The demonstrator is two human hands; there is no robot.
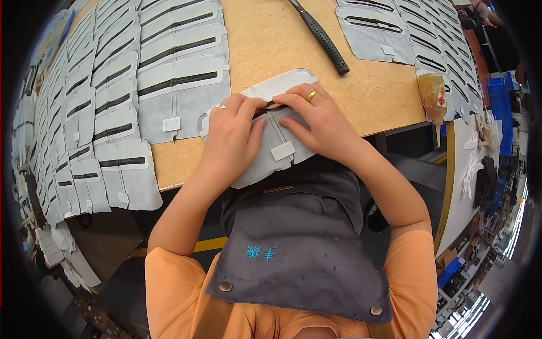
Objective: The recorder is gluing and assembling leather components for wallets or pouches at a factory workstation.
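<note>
Left hand (230,129) and right hand (317,120) — both grips are clamping the grey panel (258,164) around its dark slit (261,112). It's lying over the counter's (259,51) six o'clock edge, probably handling light and floppy — that slit is likely offering the firmest hold.

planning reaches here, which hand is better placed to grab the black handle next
Probably the right hand: it is nearer the black handle, while the left hand is farther away. Both hands are on the grey piece.
</note>
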